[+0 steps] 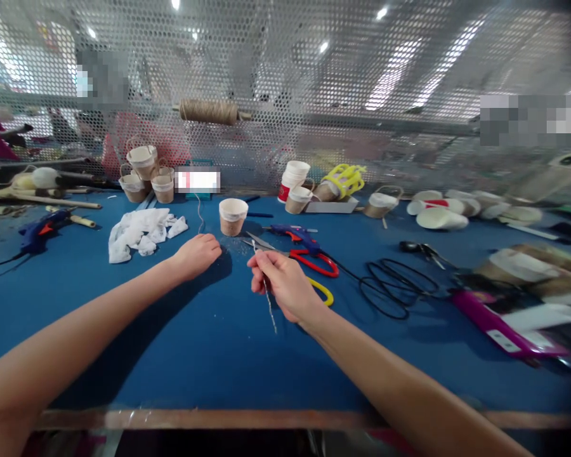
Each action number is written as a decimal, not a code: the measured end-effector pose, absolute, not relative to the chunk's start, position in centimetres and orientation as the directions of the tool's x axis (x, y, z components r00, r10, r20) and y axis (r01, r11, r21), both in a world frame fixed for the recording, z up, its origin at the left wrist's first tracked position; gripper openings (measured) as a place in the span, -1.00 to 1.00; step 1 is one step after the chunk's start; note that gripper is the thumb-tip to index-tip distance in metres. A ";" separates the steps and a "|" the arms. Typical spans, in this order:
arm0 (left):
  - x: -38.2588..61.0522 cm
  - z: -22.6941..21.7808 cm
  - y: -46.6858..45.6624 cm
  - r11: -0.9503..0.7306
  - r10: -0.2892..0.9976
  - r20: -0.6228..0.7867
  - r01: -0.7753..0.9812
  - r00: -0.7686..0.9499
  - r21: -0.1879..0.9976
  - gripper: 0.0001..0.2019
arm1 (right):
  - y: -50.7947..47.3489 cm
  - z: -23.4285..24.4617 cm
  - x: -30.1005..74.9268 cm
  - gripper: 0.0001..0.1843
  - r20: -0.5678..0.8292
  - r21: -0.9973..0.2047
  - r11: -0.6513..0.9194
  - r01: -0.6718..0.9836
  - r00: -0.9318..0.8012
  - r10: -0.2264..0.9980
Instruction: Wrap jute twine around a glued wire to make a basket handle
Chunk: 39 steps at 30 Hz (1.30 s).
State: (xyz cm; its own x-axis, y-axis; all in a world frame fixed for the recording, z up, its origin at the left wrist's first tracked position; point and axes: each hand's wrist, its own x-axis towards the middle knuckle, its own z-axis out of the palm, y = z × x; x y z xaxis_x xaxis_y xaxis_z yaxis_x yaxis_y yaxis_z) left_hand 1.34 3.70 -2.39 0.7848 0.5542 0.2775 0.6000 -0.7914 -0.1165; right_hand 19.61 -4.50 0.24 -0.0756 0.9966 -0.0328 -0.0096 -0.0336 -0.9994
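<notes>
My right hand (285, 284) is closed in a pinch on a thin length of twine (269, 308) that hangs down from the fingers over the blue table (209, 343). My left hand (197, 254) rests on the table with its fingers curled, just left of a paper cup (233, 216); what it holds, if anything, is hidden. Red-handled scissors (309, 259) and yellow-handled scissors (324, 292) lie right behind my right hand. A blue glue gun (297, 234) lies beyond them.
A white cloth (140, 231) lies at the left. Several twine-wrapped cups (145, 171) stand at the back, under a twine spool (209, 111) on the mesh wall. A black cable (393, 285), a purple tool (499, 327) and more cups (440, 212) fill the right side. Another glue gun (40, 230) lies far left.
</notes>
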 end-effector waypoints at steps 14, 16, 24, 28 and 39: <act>2.9 1.6 -6.0 0.236 0.757 -0.161 -0.035 0.633 0.971 -0.81 | -5.5 2.8 19.7 -0.85 0.073 -0.995 0.059 -0.076 -0.189 0.979; 3.3 0.3 -6.5 0.441 0.704 -0.274 -0.101 0.655 0.892 -0.79 | -5.8 2.6 19.6 -0.83 0.087 -0.994 0.072 -0.080 -0.194 0.977; 3.9 -1.7 -7.2 0.699 0.345 -0.457 0.100 0.819 0.708 -0.79 | -6.4 1.6 20.3 -0.87 0.018 -1.000 0.015 -0.016 -0.213 0.977; 3.5 -0.6 -7.1 0.557 0.436 -0.426 0.134 0.793 0.819 -0.79 | -6.6 1.9 20.4 -0.88 0.035 -0.997 0.048 0.057 -0.202 0.979; 3.3 0.5 -6.3 0.180 0.943 -0.145 -0.094 0.298 0.979 -0.80 | -7.8 1.4 19.3 -0.91 0.018 -0.984 0.074 0.160 -0.331 0.943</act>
State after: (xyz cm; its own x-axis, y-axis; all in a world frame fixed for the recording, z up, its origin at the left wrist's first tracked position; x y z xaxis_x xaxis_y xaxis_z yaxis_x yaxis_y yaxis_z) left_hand 3.31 -6.27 0.46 0.2982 0.9434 -0.1451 -0.0935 0.1802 0.9792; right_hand 19.35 -7.81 1.43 -0.3313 0.9434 0.0175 0.1600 0.0745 -0.9843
